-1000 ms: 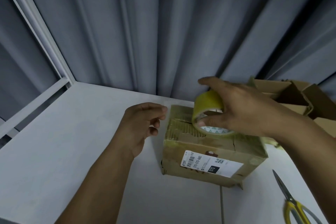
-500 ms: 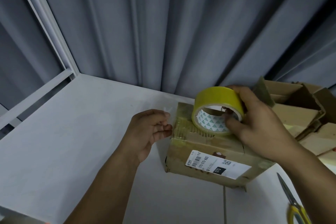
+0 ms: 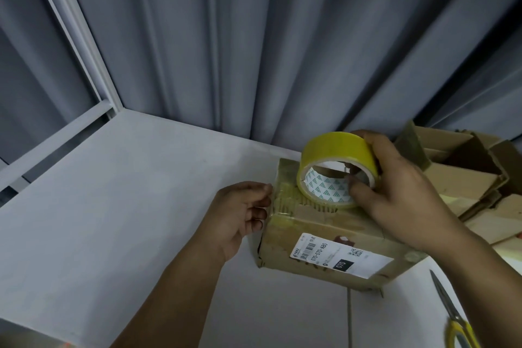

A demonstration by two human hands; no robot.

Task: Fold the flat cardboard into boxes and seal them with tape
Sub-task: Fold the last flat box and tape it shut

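A closed brown cardboard box [image 3: 316, 237] with a white shipping label sits on the white table [image 3: 118, 206]. My right hand [image 3: 395, 195] grips a yellow tape roll [image 3: 336, 158] standing on edge on the box top, thumb inside the core. My left hand [image 3: 240, 212] is at the box's left top edge; thumb and forefinger pinch the clear tape end against that corner, the other fingers curled.
Flat and half-folded cardboard [image 3: 466, 172] is piled at the right behind the box. Yellow-handled scissors [image 3: 452, 316] lie on the table at the lower right. Grey curtains hang behind, and a white frame [image 3: 70, 37] stands at the left.
My right hand turned the tape roll up on edge on the box top. My left hand moved right until it met the box's left edge.
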